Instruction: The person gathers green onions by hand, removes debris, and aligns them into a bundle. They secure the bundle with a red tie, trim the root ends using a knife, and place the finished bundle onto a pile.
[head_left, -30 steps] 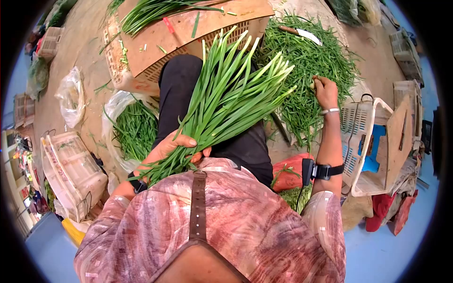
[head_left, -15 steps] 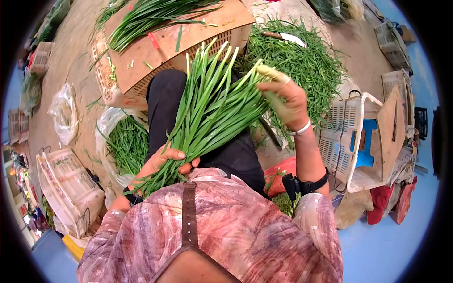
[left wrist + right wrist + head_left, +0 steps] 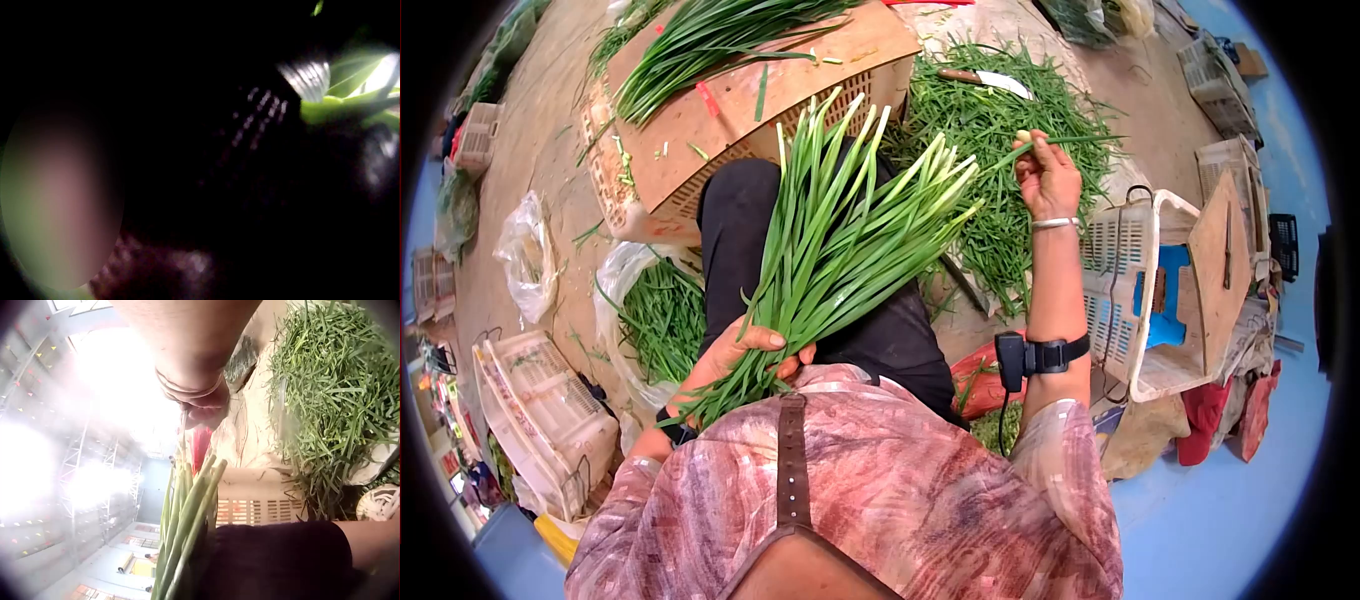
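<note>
My left hand (image 3: 740, 352) grips a bunch of garlic chives (image 3: 840, 235) near the leafy end, above my lap. The pale stem ends fan out forward and to the right. Out past these stems, my right hand (image 3: 1054, 186) pinches a green chive leaf (image 3: 1094, 138) between thumb and fingers, above a heap of loose chive leaves (image 3: 960, 120). The right wrist view shows pale chive stems (image 3: 194, 512) below the partly hidden right hand (image 3: 206, 412). The left wrist view is mostly dark, with a bit of green leaf (image 3: 322, 111) at its right.
A knife (image 3: 990, 80) lies on the heap. Ahead stands a crate topped by a board (image 3: 700, 85) bearing more chives (image 3: 720, 50). A plastic bag of greens (image 3: 662, 315) sits left of my legs. White crates (image 3: 550, 405) (image 3: 1145, 350) flank me.
My right hand went from over the heap to the stem ends of the bunch, then back out right, now with a leaf. The left hand keeps its grip; the head view shifts slightly.
</note>
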Tool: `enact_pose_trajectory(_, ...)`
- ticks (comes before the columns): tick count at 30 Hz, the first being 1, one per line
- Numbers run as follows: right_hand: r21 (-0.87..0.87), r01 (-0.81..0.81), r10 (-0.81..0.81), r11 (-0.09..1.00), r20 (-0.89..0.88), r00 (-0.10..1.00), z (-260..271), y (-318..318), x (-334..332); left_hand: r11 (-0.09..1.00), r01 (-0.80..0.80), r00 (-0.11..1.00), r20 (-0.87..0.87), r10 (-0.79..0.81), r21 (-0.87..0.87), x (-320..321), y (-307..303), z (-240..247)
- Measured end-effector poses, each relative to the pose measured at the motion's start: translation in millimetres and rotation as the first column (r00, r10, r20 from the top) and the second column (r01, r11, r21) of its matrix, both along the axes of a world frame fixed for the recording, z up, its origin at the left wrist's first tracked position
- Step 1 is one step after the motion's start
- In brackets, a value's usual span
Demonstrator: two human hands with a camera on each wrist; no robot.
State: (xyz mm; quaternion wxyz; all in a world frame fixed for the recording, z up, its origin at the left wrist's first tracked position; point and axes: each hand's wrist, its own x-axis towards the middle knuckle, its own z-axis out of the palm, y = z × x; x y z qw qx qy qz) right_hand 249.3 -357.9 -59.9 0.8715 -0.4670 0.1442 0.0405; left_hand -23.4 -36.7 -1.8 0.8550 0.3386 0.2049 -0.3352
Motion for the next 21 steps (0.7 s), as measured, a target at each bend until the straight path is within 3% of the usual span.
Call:
enact_pose_trajectory(3, 0.096, 0.143, -0.145, 0.985, 0.008, 0.989, -3, -30, 18, 1.0, 0.0, 1.0, 0.011, 0.0, -0.001, 1, 0, -1)
enact_pose_trajectory(5, -0.129, 0.175, -0.172, 0.976, 0.032, 0.985, -2, -51, 26, 1.0, 0.01, 1.0, 0.015, -0.01, -0.001, 0, 0, -2)
enact_pose_trajectory(6, -0.504, 0.028, -0.069, 0.863, -0.063, 0.996, -3, -62, 28, 1.0, 0.0, 1.0, 0.02, 0.0, 0.001, -1, 0, -2)
enact_pose_trajectory(7, -0.505, 0.034, -0.074, 0.862, -0.059, 0.996, -6, -64, 25, 1.0, -0.01, 1.0, 0.026, 0.009, 0.003, 0, 0, -2)
enact_pose_trajectory(8, -0.824, -0.091, 0.067, 0.559, -0.065, 0.996, -6, -60, 19, 1.0, -0.007, 0.999, 0.032, 0.007, 0.001, 1, 0, -3)
enact_pose_trajectory(9, -0.978, -0.161, 0.189, 0.131, -0.135, 0.973, -8, -57, 10, 1.0, -0.006, 1.0, 0.03, 0.006, -0.001, 0, 0, -4)
enact_pose_trajectory(11, -0.688, -0.492, 0.447, 0.534, -0.263, 0.855, 33, -12, -27, 1.0, -0.004, 1.0, 0.023, 0.004, -0.002, -1, 0, -7)
enact_pose_trajectory(13, -0.627, -0.604, 0.56, 0.493, -0.303, 0.771, 41, 25, -50, 1.0, 0.01, 1.0, 0.011, -0.01, -0.01, -1, 1, -8)
enact_pose_trajectory(15, -0.639, -0.674, 0.723, 0.37, -0.257, 0.641, 14, 36, -44, 0.999, 0.034, 0.999, 0.016, -0.034, -0.004, -1, 1, -10)
enact_pose_trajectory(16, -0.482, -0.68, 0.692, 0.552, -0.19, 0.696, 13, 41, -45, 1.0, 0.023, 1.0, 0.02, -0.023, 0.006, -1, 0, -9)
enact_pose_trajectory(19, -0.388, -0.714, 0.727, 0.582, -0.146, 0.671, 22, 30, -43, 1.0, 0.002, 1.0, 0.027, -0.002, 0.008, -1, 2, -5)
enact_pose_trajectory(20, -0.516, -0.699, 0.756, 0.495, -0.141, 0.639, 17, 26, -38, 1.0, 0.004, 1.0, 0.024, -0.004, -0.004, -1, 1, -5)
enact_pose_trajectory(21, -0.515, -0.699, 0.752, 0.496, -0.147, 0.642, 15, 21, -35, 1.0, 0.009, 1.0, 0.02, -0.009, -0.008, -1, 1, -6)
